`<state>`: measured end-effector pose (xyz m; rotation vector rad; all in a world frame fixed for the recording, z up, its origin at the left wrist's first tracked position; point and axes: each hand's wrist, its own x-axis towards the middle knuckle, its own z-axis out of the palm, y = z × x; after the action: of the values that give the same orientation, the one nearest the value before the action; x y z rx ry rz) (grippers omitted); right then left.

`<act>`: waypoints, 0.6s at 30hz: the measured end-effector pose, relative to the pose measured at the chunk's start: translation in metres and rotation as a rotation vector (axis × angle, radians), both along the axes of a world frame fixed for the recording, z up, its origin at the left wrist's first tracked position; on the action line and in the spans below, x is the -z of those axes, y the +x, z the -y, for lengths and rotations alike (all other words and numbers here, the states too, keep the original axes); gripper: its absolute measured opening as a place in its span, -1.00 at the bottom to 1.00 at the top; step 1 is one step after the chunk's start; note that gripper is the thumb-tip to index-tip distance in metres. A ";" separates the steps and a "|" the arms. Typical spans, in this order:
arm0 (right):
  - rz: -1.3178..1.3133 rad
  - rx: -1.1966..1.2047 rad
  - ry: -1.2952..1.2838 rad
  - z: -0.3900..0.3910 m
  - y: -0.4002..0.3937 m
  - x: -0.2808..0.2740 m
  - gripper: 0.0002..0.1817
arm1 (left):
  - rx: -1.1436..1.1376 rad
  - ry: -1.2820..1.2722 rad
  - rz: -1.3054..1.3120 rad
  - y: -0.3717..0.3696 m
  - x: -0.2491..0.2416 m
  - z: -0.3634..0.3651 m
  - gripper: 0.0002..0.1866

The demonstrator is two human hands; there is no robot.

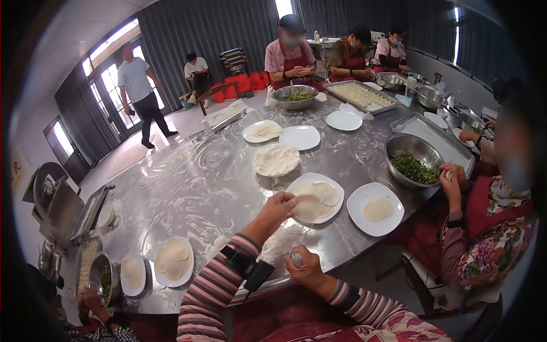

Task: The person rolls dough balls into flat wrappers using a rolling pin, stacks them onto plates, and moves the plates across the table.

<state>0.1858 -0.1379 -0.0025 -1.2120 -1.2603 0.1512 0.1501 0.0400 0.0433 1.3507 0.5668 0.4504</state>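
My left hand [276,212] pinches the edge of a thin round dough wrapper [306,208] between thumb and fingers. The wrapper is over a white square plate [307,177] on which more wrappers lie overlapped. Lower and to the right, my right hand [309,269] is closed around what looks like a short rolling pin [297,260]; only its rounded pale end shows above the fist. Flour [279,245] covers the steel table [216,194] between my hands. Small pale dough pieces [218,245] sit left of my left forearm.
A heap of flour [277,159] lies beyond the plate. On the right, a person's hands [453,182] work near a bowl of chopped green filling [413,165]. Another plate of wrappers [376,210] is beside it. At left are wrapper plates [174,259] and a second bowl [112,279].
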 end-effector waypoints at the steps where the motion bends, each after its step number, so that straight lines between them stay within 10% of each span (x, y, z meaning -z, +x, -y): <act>1: -0.010 -0.004 -0.024 0.001 0.000 0.001 -0.78 | -0.089 -0.038 0.004 0.002 -0.011 0.003 -0.76; 3: -0.013 -0.018 -0.035 0.003 0.001 0.000 -0.78 | -0.180 -0.079 0.008 -0.002 -0.002 -0.004 -0.76; 9: -0.025 -0.027 -0.013 0.002 0.000 -0.001 -0.78 | -0.079 1.072 -0.693 -0.129 0.041 -0.009 -0.75; 18: 0.017 0.031 -0.048 0.001 -0.003 0.000 -0.76 | -0.094 1.258 -0.800 -0.173 0.034 0.015 -0.84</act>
<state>0.1830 -0.1388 -0.0026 -1.2754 -1.2580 0.1493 -0.0229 0.0248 0.0095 2.7680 1.0780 0.3137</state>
